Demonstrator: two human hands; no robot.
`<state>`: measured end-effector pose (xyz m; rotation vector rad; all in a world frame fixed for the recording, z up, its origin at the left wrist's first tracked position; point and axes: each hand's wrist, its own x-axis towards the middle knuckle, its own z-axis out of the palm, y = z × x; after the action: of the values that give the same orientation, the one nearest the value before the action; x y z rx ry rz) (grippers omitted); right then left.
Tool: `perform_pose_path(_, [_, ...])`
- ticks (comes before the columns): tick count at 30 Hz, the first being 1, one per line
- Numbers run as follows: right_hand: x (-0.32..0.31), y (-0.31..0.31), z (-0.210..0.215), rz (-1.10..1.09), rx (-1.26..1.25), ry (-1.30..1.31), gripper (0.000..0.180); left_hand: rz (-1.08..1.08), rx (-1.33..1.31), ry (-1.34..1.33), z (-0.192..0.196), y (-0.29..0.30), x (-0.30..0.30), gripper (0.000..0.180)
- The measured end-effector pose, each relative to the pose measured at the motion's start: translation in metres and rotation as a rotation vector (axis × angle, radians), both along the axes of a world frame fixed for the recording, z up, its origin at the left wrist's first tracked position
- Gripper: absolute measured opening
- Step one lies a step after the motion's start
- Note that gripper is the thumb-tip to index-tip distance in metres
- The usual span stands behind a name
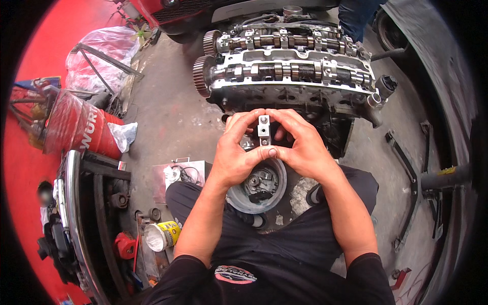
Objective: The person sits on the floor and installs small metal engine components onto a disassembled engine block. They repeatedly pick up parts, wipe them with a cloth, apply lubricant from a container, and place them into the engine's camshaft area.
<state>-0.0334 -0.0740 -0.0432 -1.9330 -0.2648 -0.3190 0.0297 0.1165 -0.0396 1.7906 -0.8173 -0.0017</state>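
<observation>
Both my hands hold one small silver camshaft bearing cap [263,130], upright between them, with round holes or bolts showing along its face. My left hand [235,147] closes on its left side, and my right hand [300,145] closes on its right. The thumbs meet at its lower end and the index fingertips at its upper end. Just beyond the hands stands an engine cylinder head [284,87] with two exposed camshafts and toothed pulleys [202,76] on its left. Below the hands, a round tub [277,195] holds several metal parts, partly hidden by my hands.
At left are a red drum [101,134] under plastic and a metal rack with a chrome bar [73,188]. A yellow and white bucket [161,236] and a metal box [160,183] sit by my left leg. Metal stand legs [406,162] lie at right. Another person's leg [356,20] shows behind the engine.
</observation>
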Motion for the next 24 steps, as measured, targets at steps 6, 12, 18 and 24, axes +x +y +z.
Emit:
perform_pose_path(6, [0.001,-0.001,-0.004,-0.051,-0.067,-0.091,0.072,0.034,0.135,-0.196,0.008,0.002,0.001,0.081])
perform_pose_path(12, [0.000,0.002,0.000,-0.149,-0.133,-0.109,0.071,0.178,0.155,-0.255,0.028,0.000,-0.010,0.052])
perform_pose_path(18, [0.006,0.007,-0.009,-0.326,-0.182,-0.283,0.063,0.360,0.198,-0.454,0.030,-0.017,-0.020,0.022])
perform_pose_path(24, [0.007,0.023,-0.014,-0.406,-0.187,-0.314,0.068,0.470,0.195,-0.475,0.029,-0.025,-0.018,0.017])
